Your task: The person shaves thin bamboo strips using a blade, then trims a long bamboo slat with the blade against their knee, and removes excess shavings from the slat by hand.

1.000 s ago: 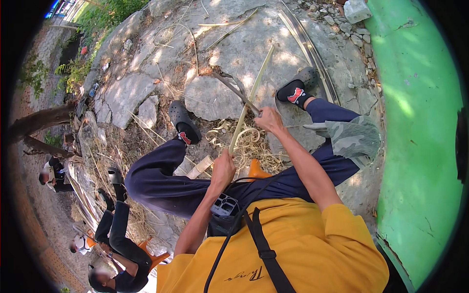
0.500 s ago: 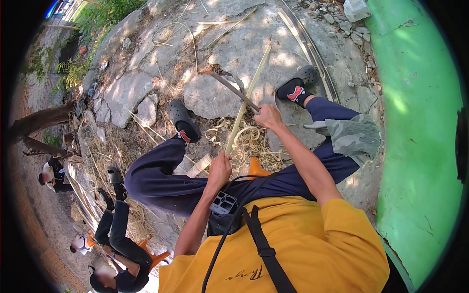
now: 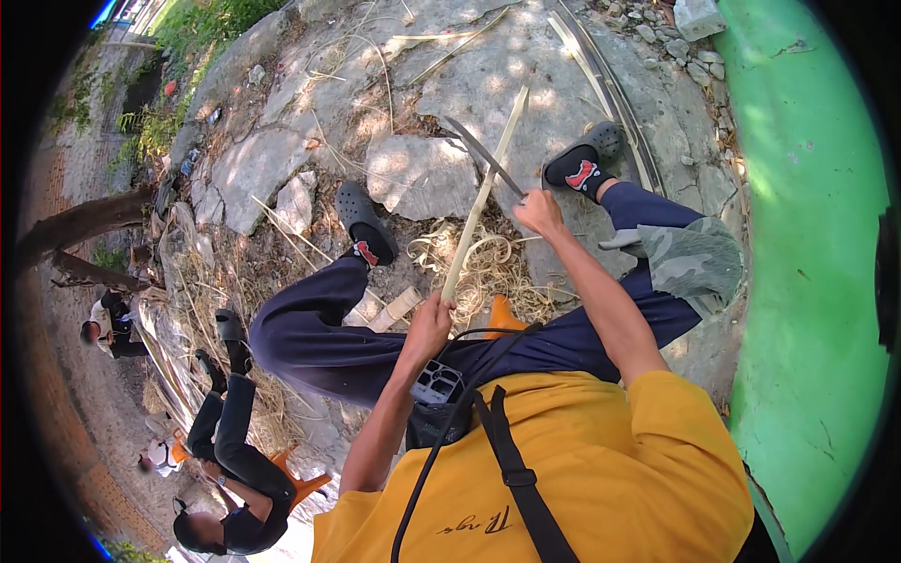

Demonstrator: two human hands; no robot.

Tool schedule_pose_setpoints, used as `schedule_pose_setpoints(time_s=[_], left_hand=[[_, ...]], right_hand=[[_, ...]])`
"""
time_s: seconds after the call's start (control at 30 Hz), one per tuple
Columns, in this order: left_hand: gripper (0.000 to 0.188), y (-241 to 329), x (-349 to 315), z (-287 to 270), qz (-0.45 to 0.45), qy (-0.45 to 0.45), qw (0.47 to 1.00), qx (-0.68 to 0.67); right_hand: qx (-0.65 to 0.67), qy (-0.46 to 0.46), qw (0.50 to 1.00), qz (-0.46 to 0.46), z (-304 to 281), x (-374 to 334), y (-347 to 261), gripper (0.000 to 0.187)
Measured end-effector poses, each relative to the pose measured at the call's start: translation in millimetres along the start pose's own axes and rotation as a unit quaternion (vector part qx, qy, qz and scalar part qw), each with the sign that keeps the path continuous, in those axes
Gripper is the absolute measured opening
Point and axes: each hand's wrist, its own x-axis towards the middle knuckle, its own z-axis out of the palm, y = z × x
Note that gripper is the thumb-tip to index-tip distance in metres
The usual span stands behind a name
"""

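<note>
Toward seven o'clock, I see left hand (image 3: 430, 324) grasping pale flat wooden strip (image 3: 471, 230); right hand (image 3: 539, 213) gripping slim grey metal blade (image 3: 475, 144); strip twist could skid blade.

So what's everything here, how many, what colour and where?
Strip: one, pale yellow, centre
Blade: one, grey, centre
Shavings: many, straw-coloured, centre ground
Ground strips: several, pale and dark, upper right
Tube piece: one, pale, left of shavings
Slabs: several, grey, ground
Stools: at least two, orange, centre, lower left
Block: one, pale, top right
Wall: one, green, right
Tree limbs: two, brown, left
Plants: several, green, upper left
Other people: three, mixed clothes, lower left
Cloth: one, camouflage, right knee
Box: one, grey, waist
Wearer's shoes: two, dark grey, feet
Trousers: one pair, navy, legs
Shirt: one, yellow, torso
Left hand: one, bare, holding strip
Right hand: one, bare, holding blade
</note>
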Motion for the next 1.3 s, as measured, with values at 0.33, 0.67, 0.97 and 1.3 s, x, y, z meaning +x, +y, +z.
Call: schedule_pose_setpoints(time_s=[0.33, 0.67, 0.97, 1.3], left_hand=[[0.026, 0, -9, -16, -0.08, 0.002, 0.993, -0.085], [0.024, 7, -7, -34, -0.223, -0.149, 0.923, -0.276], [0.056, 20, 85, -21, -0.193, -0.127, 0.973, -0.015], [0.025, -4, 99, 9, -0.174, -0.246, 0.864, -0.403]], right_hand=[[-0.031, -0.171, 0.961, -0.217, 5, -70, -42, 0.033], [0.046, -0.144, 0.983, -0.107, -7, -28, -18, 0.037], [0.092, -0.176, 0.978, -0.064, -9, -46, 0, 0.041], [0.009, -0.164, 0.968, -0.188, 0, -66, -19, 0.038]])
